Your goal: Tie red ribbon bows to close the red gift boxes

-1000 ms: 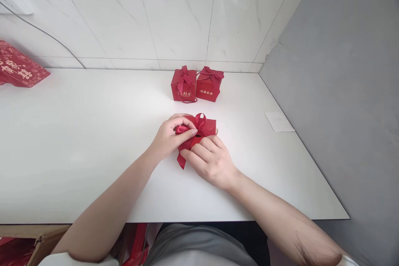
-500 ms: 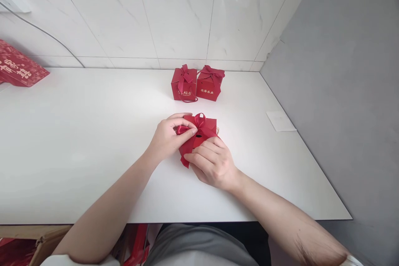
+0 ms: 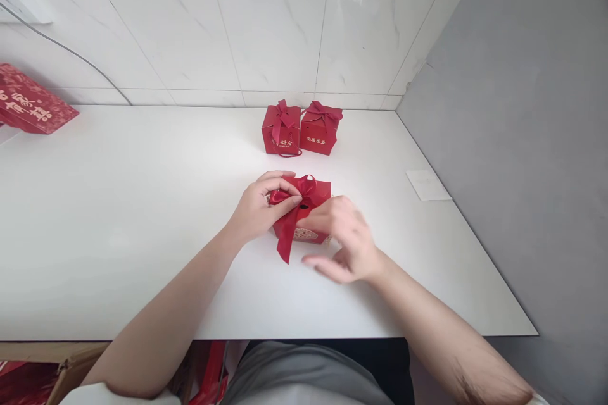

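A red gift box (image 3: 320,188) with a round gold print on its front sits on the white table, near the middle. On its top lies a shiny red ribbon bow (image 3: 308,187), one tail hanging down past the front. My left hand (image 3: 259,205) pinches the bow near its knot between thumb and finger, its other fingers around the box's left side. My right hand (image 3: 344,237), blurred by motion, is at the box's front right with thumb and fingers apart. It covers part of the box, and I see nothing held in it.
Two red gift boxes with bows, one left (image 3: 281,130) and one right (image 3: 322,130), stand by the tiled wall. A white paper (image 3: 428,185) lies at the right edge. A red printed bag (image 3: 38,101) is far left; a cardboard box (image 3: 78,367) sits below the table's front edge.
My right hand has let go of the ribbon tail and moved right, its fingers spreading. The tail now hangs straighter over the front, and the gold print shows. My left hand keeps its pinch.
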A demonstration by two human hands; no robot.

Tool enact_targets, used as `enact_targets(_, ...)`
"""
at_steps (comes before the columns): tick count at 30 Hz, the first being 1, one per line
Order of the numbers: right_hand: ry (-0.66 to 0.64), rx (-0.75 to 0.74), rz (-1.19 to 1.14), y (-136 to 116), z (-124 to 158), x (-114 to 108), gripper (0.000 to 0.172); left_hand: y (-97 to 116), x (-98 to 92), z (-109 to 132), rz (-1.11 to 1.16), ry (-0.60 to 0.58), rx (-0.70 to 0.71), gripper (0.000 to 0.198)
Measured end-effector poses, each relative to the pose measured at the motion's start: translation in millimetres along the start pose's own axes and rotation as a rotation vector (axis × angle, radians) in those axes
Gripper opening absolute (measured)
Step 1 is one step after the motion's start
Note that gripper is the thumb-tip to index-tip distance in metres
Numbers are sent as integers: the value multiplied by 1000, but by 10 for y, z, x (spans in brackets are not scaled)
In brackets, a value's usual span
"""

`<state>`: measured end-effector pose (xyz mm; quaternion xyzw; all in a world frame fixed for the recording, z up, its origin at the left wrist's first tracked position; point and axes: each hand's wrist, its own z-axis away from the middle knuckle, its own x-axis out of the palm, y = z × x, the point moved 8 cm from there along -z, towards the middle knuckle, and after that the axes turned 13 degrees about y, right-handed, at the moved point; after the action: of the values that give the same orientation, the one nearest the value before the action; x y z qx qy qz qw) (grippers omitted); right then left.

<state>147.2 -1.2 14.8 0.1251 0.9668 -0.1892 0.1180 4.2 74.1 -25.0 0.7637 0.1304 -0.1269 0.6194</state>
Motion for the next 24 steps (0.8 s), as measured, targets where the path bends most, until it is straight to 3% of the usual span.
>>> enact_targets(3,201,373,29,367,-21,-254,10,-21,7,16,29,-8,-33,20)
enact_targets(5,255,594,31,591,58,-311,11,-44,25,33,50,-27,-78,22)
enact_targets(9,124,876,-89,821,238,-141,27,-34,79,60,64,-106,-100,11)
enact_targets(12,-30,945,-197,796,300,19,38,-8,105,70,84,-149,-90,12)
enact_targets(14,-77,931,-268,739,287,66,36,8,111,71,87,-163,-74,14)
enact_targets(20,-128,920,-261,710,268,75,6,4,114,75,80,-193,-79,19)
enact_targets(24,-102,963,-313,739,299,97,5,19,93,72,98,-166,-81,16)
